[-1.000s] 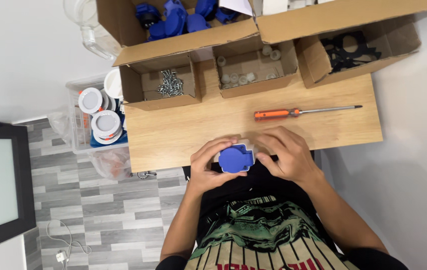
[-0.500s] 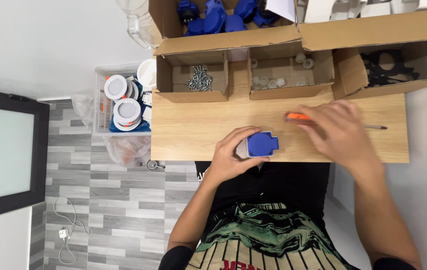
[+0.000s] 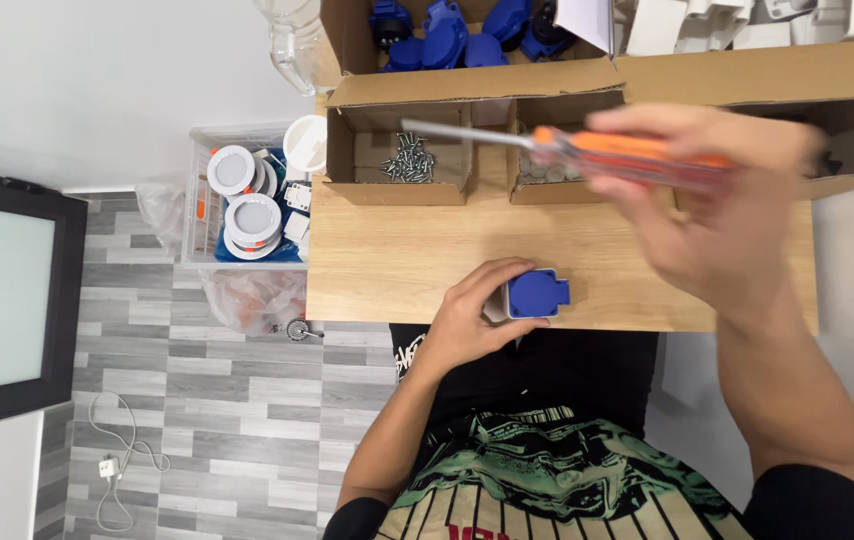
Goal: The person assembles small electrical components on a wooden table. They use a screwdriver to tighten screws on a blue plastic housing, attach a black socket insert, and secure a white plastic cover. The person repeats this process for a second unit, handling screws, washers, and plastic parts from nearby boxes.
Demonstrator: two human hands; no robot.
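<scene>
Screwdriver [image 3: 587, 150] with orange handle, clasped in the right hand [image 3: 717, 215] and blurred above the counter [image 3: 397, 270]; left hand [image 3: 472, 315] pinching a blue socket [image 3: 535, 294] at the counter's near edge. Judged risks: the socket slipping off that edge, or the metal tip jabbing the left fingers

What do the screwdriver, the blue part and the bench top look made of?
Screwdriver: orange handle, likely glossy plastic; grey shaft looks like metal, though blurred. Blue part in the left hand: smooth, evenly coloured, probably moulded plastic. Bench top: pale wood grain, matte; solid wood or laminate, unclear.
</scene>
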